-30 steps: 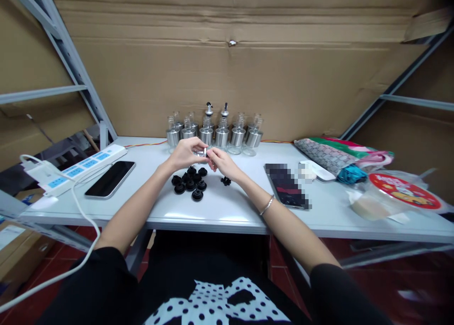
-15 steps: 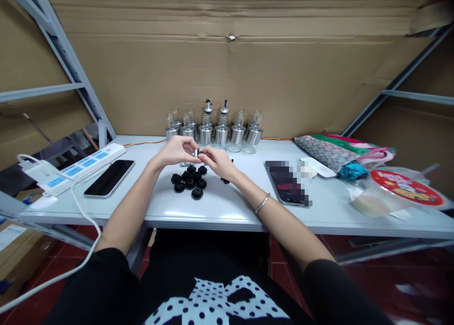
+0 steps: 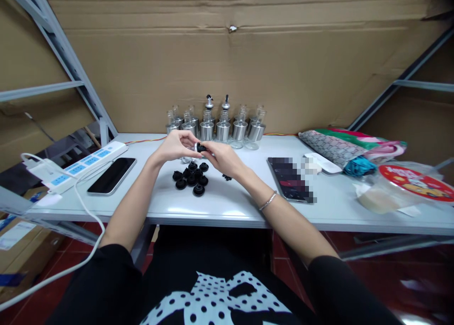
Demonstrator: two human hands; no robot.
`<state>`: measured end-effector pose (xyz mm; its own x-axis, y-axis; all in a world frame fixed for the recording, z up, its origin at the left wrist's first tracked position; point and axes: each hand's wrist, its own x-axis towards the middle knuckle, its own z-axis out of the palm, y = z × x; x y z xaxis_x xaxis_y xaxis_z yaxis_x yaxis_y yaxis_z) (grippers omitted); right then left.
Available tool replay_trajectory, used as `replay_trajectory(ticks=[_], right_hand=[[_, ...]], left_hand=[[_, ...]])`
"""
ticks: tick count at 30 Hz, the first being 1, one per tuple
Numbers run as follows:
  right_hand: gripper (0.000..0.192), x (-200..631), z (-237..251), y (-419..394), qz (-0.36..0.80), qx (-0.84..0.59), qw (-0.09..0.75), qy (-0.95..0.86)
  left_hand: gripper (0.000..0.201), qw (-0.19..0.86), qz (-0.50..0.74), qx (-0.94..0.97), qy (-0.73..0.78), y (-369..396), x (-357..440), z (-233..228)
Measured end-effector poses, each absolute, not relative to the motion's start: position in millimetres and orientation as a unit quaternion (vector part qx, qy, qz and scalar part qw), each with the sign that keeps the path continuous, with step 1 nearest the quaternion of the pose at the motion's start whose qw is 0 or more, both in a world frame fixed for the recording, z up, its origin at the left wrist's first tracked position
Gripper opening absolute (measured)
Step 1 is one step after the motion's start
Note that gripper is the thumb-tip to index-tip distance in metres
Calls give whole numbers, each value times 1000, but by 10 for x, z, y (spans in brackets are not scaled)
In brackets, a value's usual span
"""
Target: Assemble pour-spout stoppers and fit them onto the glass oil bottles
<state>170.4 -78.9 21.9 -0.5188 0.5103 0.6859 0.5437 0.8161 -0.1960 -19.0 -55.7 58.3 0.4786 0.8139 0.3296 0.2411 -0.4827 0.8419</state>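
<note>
Pinching a pale ring, the left hand's grip meets the right hand's, whose fingers pinch a black plug at the ring's right side; both parts are over the middle of the desk; black caps lie nearer, clustered; bottles stand on the far side; one phone lies left.

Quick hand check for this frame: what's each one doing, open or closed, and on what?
Left hand: closed, holding the silvery end of a small silver-and-black piece.
Right hand: closed, fingers on its black end.
</note>
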Motion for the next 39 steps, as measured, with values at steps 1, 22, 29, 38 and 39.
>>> replay_trajectory(ticks=[1, 22, 29, 38, 39], right_hand=[[26, 1704, 218, -787, -34, -298, 385, -873], [29, 1761, 181, -654, 402, -368, 507, -668], [16, 1775, 209, -644, 261, -369, 478, -753], [10, 1766, 156, -633, 46, -298, 456, -837], [10, 1765, 148, -636, 36, -289, 453, -843]], left_hand=[[46, 378, 380, 772, 343, -550, -197, 582], [15, -37, 464, 859, 212, -473, 37, 188], [20, -20, 437, 870, 226, -419, -27, 270], [47, 278, 437, 796, 314, -462, -69, 401], [49, 313, 427, 784, 325, -470, -74, 412]])
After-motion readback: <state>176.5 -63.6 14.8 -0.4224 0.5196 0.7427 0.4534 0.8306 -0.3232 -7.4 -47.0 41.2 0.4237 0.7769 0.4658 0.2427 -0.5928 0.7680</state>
